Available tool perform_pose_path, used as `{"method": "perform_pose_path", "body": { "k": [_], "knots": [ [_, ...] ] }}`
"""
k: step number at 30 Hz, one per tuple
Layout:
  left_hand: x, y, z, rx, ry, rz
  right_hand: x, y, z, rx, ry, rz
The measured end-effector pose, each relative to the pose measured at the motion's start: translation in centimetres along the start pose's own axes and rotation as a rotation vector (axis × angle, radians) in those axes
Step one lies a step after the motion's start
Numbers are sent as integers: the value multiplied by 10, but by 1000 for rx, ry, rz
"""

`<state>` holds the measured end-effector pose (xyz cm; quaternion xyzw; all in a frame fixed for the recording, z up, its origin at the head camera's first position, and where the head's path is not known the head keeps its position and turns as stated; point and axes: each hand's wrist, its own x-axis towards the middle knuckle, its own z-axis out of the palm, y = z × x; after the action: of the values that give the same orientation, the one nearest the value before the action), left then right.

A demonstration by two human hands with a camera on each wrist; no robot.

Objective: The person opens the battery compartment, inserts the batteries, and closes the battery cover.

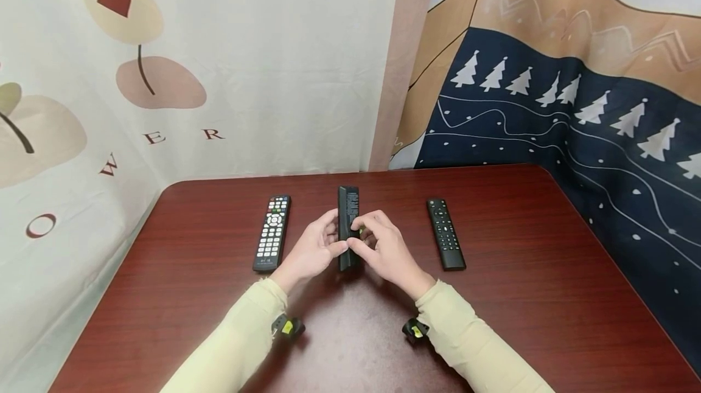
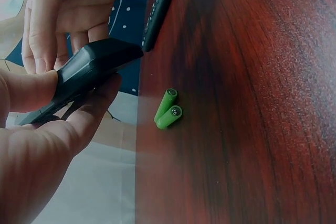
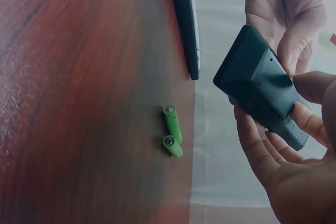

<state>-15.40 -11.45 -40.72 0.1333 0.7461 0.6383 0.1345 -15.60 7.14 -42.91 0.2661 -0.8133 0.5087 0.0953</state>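
Note:
A black remote control (image 1: 348, 204) is held over the table, its back with a printed label turned up. My left hand (image 1: 314, 250) grips it from the left, thumb on the near part and fingers around the edge. From the other side my right hand (image 1: 386, 247) holds it, thumb and index finger bent onto the back. In the right wrist view the remote's smooth back cover (image 3: 273, 85) lies under the right thumb. Two green batteries (image 2: 169, 109) lie on the table below the hands, mostly hidden in the head view.
A black remote with white buttons (image 1: 271, 232) lies to the left of the hands. To the right lies a slimmer black remote (image 1: 446, 235). Printed curtains (image 1: 296, 76) hang behind the reddish-brown table (image 1: 191, 247).

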Motion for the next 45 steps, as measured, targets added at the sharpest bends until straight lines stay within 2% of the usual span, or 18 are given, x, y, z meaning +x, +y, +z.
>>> {"method": "perform_pose_path", "body": {
  "k": [6,13,22,33,45],
  "knots": [
    [0,0,0,-8,-6,-1,3,-2,-4,-1,-26,20],
    [0,-2,-2,-7,4,5,3,-3,-4,29,-30,7],
    [-1,-3,-5,-6,13,-18,2,-2,-5,54,-46,34],
    [0,-6,-7,14,42,-11,0,-1,-7,29,-5,18],
    [0,-8,-7,4,47,-9,0,-1,-8,66,-13,15]
  ]
}}
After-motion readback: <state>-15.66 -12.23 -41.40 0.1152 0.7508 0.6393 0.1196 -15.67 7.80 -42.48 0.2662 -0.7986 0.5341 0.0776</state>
